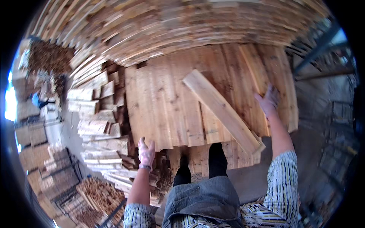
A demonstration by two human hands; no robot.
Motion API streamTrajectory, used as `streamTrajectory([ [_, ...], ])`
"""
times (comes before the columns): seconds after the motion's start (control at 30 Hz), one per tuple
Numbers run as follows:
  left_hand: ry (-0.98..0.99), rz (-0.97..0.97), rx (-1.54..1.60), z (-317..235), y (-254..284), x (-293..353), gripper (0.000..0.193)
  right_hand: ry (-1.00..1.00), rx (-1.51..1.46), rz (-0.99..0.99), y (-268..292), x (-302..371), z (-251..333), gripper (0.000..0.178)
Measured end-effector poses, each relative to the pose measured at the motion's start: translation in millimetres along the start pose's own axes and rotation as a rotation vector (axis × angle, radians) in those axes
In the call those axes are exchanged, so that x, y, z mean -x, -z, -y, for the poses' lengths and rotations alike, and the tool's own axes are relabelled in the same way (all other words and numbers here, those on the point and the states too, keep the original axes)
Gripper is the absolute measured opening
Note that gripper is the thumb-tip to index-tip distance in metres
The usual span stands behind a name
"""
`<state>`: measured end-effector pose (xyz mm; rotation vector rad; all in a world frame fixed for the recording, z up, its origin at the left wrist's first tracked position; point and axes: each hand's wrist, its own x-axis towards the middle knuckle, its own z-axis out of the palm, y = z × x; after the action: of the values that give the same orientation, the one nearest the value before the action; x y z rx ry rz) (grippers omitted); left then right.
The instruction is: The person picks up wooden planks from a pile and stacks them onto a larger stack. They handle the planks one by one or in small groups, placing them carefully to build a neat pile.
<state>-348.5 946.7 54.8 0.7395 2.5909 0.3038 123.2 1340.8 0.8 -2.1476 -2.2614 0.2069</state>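
My right hand (269, 99), in a thin pale glove, is at the right edge of a long narrow wooden plank (254, 68). Its thumb is spread over the wood and its fingers point away from me; no firm grip shows. To the left, my left hand (146, 155), gloved in pinkish white, hovers by the near left corner of a layer of side-by-side boards (163, 102). Its fingers are apart with nothing in them. A loose thick board (222, 110) lies slantwise across the layer, between my hands, its near end over the front edge.
A tall stack of planks (197, 26) rises along the far side. Uneven piled boards (100, 127) stand close on the left. Blue-grey metal beams (317, 47) are at the far right. A person in blue (36, 99) is far off left, near more wood stacks.
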Motion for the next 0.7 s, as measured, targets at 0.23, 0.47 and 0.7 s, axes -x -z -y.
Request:
streamTrajectory([
  [0.23,0.160,0.063,-0.081,4,3,-67,0.074,0.042,-0.177,0.010,48,24,-26,0.082],
  [0.47,0.211,0.132,0.070,24,-23,-134,0.072,0.352,-0.252,0.214,55,127,49,0.088],
  [0.7,0.243,0.234,0.003,38,-34,-166,0.087,0.231,0.200,0.367,31,155,119,0.114],
])
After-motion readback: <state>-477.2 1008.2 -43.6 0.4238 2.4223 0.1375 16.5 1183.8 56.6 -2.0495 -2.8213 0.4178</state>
